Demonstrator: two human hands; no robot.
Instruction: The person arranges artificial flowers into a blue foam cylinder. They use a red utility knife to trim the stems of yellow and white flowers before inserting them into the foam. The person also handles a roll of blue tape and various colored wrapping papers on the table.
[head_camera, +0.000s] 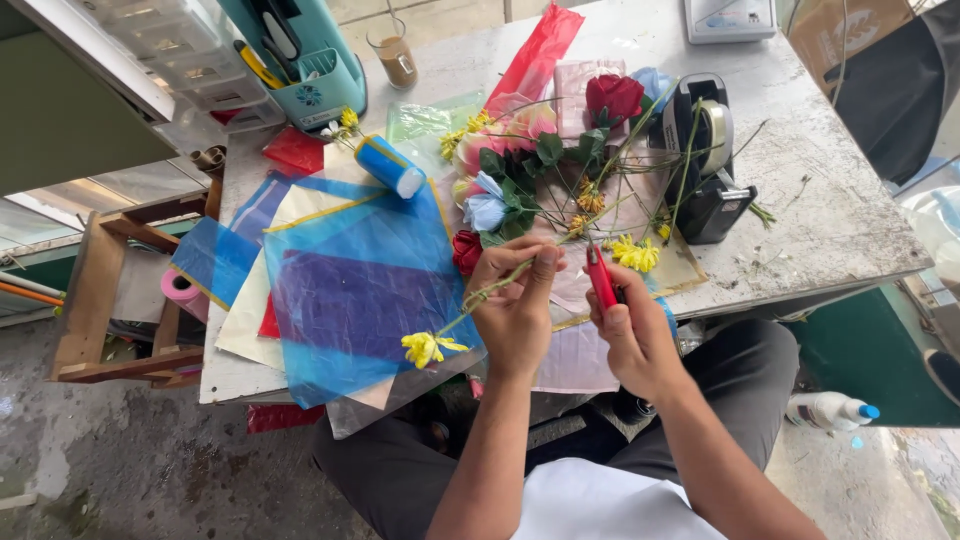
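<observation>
The left hand (515, 305) is closed around the green stem of a yellow chrysanthemum (424, 347), fingers pinched near the stem's upper end, so the flower head hangs down to the left over the blue wrapping sheets (350, 285). The right hand (632, 335) is clenched on a red-handled cutter (599, 277), which points up and away from the person, its tip close beside the left hand's fingertips and the end of the stem. The two hands sit near each other above the near edge of the bench (830, 215), not touching.

The wrapping sheets lie spread on the left half of the bench, translucent blue over cream and purple layers. A blue roll of ribbon (390, 166) lies at their far edge. Beyond the hands a loose heap of flowers covers pink paper: a red rose (614, 96), a pale blue flower (487, 210), a pink bloom (528, 122), small yellow blossoms (636, 254) and leafy stems. A second red rose (466, 250) lies just beside the left hand's knuckles. A black tape dispenser (706, 160) stands to the right of the heap. At the far side stand a teal tool caddy (305, 60) and a glass of brown drink (392, 52). A pink roll (181, 288) sits on the wooden rack to the left of the bench.
</observation>
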